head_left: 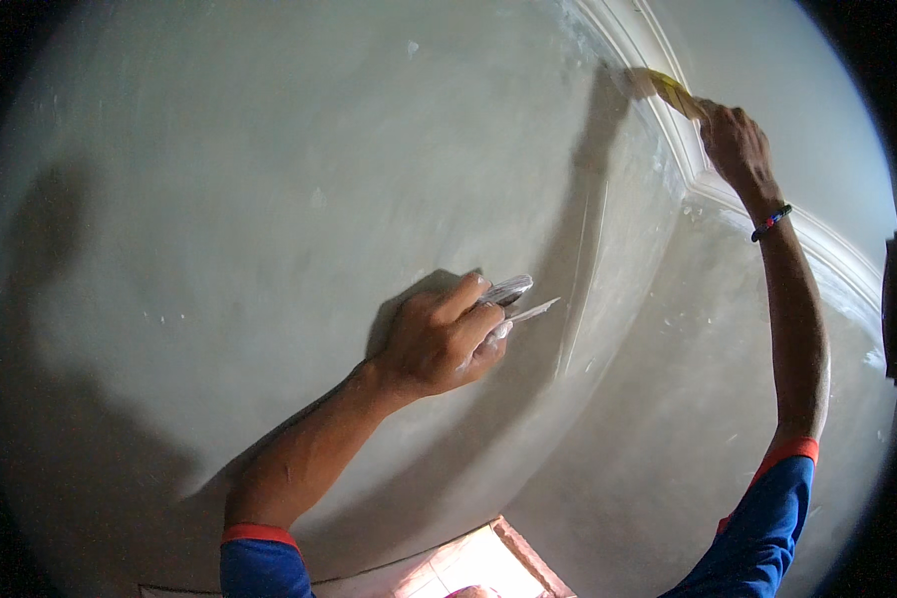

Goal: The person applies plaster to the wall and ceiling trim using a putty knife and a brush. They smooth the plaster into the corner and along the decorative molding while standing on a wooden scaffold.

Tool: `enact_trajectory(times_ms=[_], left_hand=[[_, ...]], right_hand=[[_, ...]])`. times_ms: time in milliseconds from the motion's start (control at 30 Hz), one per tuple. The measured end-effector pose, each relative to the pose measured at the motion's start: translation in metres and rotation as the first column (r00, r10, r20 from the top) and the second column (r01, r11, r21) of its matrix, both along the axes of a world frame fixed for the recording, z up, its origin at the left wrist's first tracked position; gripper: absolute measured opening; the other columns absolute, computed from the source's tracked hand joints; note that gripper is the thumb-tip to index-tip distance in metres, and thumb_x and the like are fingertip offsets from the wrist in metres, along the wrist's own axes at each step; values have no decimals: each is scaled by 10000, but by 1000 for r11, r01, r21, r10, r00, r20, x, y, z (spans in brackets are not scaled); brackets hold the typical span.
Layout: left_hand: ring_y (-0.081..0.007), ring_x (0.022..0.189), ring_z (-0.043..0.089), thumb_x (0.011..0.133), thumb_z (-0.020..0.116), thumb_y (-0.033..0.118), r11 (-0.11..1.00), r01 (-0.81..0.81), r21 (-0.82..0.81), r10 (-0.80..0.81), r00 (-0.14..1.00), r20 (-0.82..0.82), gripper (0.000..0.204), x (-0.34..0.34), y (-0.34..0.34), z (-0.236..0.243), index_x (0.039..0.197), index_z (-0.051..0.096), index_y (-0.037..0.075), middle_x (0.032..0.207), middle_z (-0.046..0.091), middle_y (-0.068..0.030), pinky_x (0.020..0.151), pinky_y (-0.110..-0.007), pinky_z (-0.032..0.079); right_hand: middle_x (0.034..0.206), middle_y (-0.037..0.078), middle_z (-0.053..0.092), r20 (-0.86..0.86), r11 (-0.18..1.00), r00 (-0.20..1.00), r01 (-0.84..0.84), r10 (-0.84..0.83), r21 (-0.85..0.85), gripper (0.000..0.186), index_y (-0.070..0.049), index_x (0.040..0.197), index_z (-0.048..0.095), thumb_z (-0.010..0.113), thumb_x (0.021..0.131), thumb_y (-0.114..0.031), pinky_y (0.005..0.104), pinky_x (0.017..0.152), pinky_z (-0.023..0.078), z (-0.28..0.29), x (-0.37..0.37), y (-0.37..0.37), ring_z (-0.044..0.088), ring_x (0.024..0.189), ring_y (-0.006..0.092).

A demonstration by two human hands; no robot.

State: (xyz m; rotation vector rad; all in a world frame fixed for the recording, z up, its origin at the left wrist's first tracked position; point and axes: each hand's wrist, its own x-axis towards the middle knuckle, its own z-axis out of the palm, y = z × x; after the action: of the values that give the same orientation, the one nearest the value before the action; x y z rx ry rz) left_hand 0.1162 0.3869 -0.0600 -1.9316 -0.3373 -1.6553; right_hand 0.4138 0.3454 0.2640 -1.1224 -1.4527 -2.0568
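My L hand (439,344) pinches a smeared flat tool (509,290), prob. so it's handy, & my R hand (738,149) grips a yellow tool (676,95), raised to reach the cornice (628,30).

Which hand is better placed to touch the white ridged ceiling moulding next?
Probably the right hand: it's raised beside the moulding, gripping a thin yellow tool. The left hand is lower, before the grey wall, gripping a flat grey object.

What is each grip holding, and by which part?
Right grip: a yellow tool, by its lower end. Left grip: flat smeared pieces; their held part is hidden.
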Motion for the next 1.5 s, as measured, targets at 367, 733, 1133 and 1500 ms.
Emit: enact_trajectory(times_ms=[367,733,1133,1500], left_hand=[[-201,575,629,682,717,73,985,162,56,-161,987,-7,141,3,11,-6,757,617,8,818,572,-147,482,-316,524],[-254,644,626,645,745,112,997,76,-2,-76,997,-8,191,4,10,-10,753,604,42,917,608,-188,550,-362,517],[-257,644,631,706,699,128,992,124,-25,-125,991,-49,141,3,14,-8,778,595,65,890,585,-142,538,-373,528],[-235,667,627,647,757,150,995,95,-44,-97,994,-47,212,-2,9,-10,771,606,69,905,595,-110,580,-371,529]], right_hand=[[982,60,701,326,858,817,-513,475,37,290,-156,1178,621,418,971,-148,186,339,401,-20,-217,-88,425,378,42],[895,141,665,-142,989,979,143,-148,-46,357,-196,1242,549,511,888,-167,434,689,543,-21,-13,-2,654,783,301],[980,83,701,423,880,825,-460,374,120,303,-149,1178,624,457,933,-86,212,335,410,-12,-214,-79,448,387,59],[851,134,671,-88,975,972,221,-219,23,327,-212,1218,574,516,896,-200,400,648,551,-18,-41,-9,667,741,289]])
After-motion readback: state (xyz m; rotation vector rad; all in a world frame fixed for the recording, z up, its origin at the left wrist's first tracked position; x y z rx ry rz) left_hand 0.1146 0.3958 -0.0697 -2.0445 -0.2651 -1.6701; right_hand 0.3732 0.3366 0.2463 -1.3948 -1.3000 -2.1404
